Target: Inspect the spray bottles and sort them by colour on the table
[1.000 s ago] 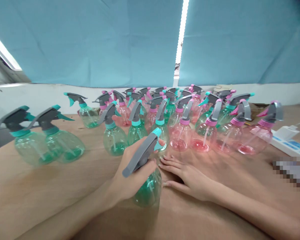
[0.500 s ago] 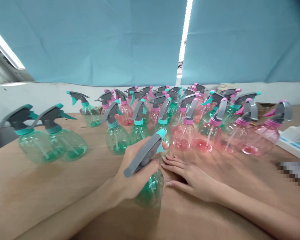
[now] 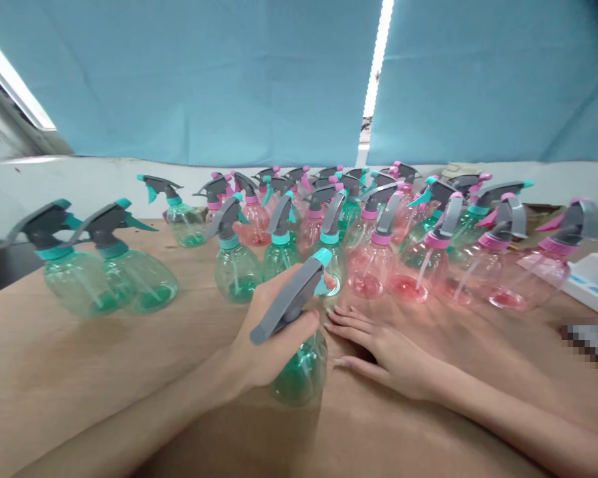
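My left hand (image 3: 274, 332) is wrapped round the neck of a green spray bottle (image 3: 301, 375), under its grey head with a turquoise nozzle. The bottle is upright or nearly so, low in the middle of the view; its neck is hidden by my fingers. My right hand (image 3: 379, 345) lies flat on the wooden table (image 3: 144, 372), just right of that bottle, fingers stretched out and holding nothing. Beyond my hands stand green spray bottles (image 3: 238, 272) with turquoise collars and pink spray bottles (image 3: 371, 269) with pink collars.
Two more green spray bottles (image 3: 139, 279) stand at the left. Several further bottles crowd the back, before a white wall and blue cloth (image 3: 219, 79). At right are a white power strip (image 3: 591, 289) and a pixelated flat object (image 3: 595, 342).
The whole view has shifted slightly, so the bottles appear a little further right and higher. My left hand keeps its hold on the green spray bottle; my right hand stays flat.
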The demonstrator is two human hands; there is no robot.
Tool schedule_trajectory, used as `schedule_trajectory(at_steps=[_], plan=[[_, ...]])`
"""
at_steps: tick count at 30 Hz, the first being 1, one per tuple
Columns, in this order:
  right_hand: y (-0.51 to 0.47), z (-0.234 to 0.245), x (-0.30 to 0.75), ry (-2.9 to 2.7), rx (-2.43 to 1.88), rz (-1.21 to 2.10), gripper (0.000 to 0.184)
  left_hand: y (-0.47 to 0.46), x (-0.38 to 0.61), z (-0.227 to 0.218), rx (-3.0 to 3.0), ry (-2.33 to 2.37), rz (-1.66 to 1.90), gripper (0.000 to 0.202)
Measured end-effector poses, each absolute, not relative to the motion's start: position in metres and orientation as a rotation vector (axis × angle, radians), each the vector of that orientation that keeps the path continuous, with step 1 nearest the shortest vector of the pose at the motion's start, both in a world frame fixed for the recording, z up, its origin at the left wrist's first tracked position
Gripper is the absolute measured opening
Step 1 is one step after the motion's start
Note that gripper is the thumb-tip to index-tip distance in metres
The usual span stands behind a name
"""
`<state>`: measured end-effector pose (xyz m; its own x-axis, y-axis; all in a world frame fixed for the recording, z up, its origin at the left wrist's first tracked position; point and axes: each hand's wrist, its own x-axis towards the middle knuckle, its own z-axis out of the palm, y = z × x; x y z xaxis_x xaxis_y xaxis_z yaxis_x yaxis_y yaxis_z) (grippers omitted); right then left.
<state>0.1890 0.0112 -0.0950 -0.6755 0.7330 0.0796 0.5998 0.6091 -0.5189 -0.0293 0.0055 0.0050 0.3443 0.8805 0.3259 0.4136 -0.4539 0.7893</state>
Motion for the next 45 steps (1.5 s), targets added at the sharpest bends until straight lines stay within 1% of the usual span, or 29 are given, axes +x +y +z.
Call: schedule_trajectory(at_steps=[2,4,8,9,12,14,22,27,30,33,38,41,45], plan=[[0.0116,-0.0955,0.1894,-2.555,-1.087,0.671,0.061,0.0054,-0.0273,0.0056,1.964,1.128,1.018,0.024],[0.0118,-0.0958,0.1896,-2.55,-1.09,0.676,0.062,0.0051,-0.026,0.0049,1.933,1.11,1.033,0.023],[0.0117,-0.0964,0.1897,-2.554,-1.093,0.67,0.062,0.0044,-0.0259,0.0029,1.949,1.139,1.042,0.011],[0.0117,-0.0965,0.1897,-2.554,-1.092,0.669,0.062,0.0041,-0.0261,0.0028,1.958,1.148,1.036,0.01],[0.0116,-0.0968,0.1898,-2.552,-1.094,0.664,0.062,0.0026,-0.0258,0.0032,1.978,1.155,1.016,0.018],[0.0117,-0.0969,0.1899,-2.565,-1.1,0.654,0.062,0.0012,-0.0249,0.0038,1.973,1.172,1.021,0.018],[0.0117,-0.0973,0.1896,-2.56,-1.102,0.663,0.062,-0.0002,-0.0234,0.0053,1.962,1.223,1.053,0.004],[0.0112,-0.0983,0.1901,-2.552,-1.1,0.668,0.062,0.0027,-0.0255,0.0047,1.995,1.186,1.017,0.002],[0.0111,-0.0997,0.1908,-2.518,-1.084,0.677,0.06,0.0025,-0.0257,0.0042,1.984,1.208,1.011,0.008],[0.0113,-0.1006,0.1909,-2.509,-1.078,0.677,0.059,0.0023,-0.0245,0.0046,1.998,1.212,1.01,0.01],[0.0111,-0.0994,0.1899,-2.541,-1.096,0.656,0.061,0.0037,-0.024,0.0056,2.013,1.209,1.017,0.003],[0.0105,-0.098,0.1895,-2.554,-1.109,0.643,0.062,0.0036,-0.0254,0.0052,2.012,1.206,1.012,0.003],[0.0101,-0.0965,0.1892,-2.54,-1.094,0.649,0.061,0.0032,-0.0252,0.0038,1.947,1.175,1.014,0.022]])
